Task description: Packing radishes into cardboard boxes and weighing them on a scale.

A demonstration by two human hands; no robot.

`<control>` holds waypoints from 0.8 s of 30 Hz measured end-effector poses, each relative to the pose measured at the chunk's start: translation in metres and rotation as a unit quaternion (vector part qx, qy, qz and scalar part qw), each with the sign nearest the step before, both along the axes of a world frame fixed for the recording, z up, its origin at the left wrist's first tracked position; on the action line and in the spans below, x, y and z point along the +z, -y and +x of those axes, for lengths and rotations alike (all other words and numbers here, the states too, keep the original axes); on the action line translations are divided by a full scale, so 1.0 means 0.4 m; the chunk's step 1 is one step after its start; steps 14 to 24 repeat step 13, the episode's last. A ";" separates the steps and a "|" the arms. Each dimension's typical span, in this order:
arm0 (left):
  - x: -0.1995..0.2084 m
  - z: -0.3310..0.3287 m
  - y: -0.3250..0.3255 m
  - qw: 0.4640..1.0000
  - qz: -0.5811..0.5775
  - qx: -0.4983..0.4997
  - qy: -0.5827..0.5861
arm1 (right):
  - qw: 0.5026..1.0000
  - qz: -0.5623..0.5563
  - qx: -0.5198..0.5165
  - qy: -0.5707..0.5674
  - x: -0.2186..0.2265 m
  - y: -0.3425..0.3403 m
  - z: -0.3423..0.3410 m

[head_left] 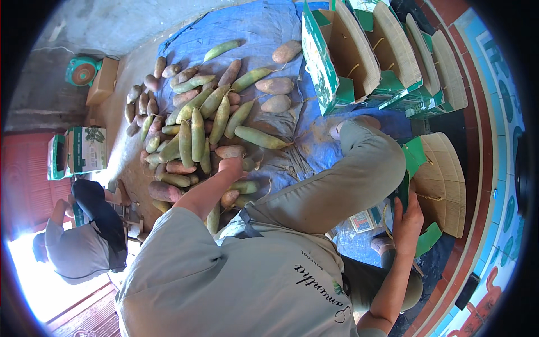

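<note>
A large heap of green and reddish-brown radishes (197, 135) lies before me, partly on a blue tarp. My left hand (230, 164) reaches into the near side of the heap, against a reddish radish (230, 151). Its fingers are hidden, so I cannot make out whether they grip it. On the right, my right hand (409, 218) is closed on the rim of an open cardboard box (443, 185) with green flaps, tilted toward me. My bent leg stands between the two hands.
Several open green-and-tan cartons (353, 50) stand in a row at the far right. A small scale (362, 221) sits below my knee. Loose radishes (276, 85) lie on the blue tarp (264, 33). At left another person (78, 247) sits near a green-and-white carton (87, 149) and a fan (84, 72).
</note>
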State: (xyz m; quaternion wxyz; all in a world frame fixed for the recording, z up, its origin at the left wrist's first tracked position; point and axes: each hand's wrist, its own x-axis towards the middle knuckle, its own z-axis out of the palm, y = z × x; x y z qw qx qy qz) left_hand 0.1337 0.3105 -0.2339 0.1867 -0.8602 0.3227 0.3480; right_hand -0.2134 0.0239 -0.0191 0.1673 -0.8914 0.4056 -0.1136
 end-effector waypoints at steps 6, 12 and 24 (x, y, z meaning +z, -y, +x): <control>-0.001 -0.017 0.029 1.000 -0.010 0.001 0.022 | 1.000 -0.001 0.011 0.008 0.019 -0.010 -0.003; -0.029 -0.001 0.027 1.000 0.011 -0.017 0.010 | 1.000 -0.002 0.008 -0.019 0.017 -0.015 -0.062; -0.019 -0.004 0.031 1.000 0.004 -0.006 0.005 | 0.999 0.019 0.008 -0.036 0.021 -0.018 -0.069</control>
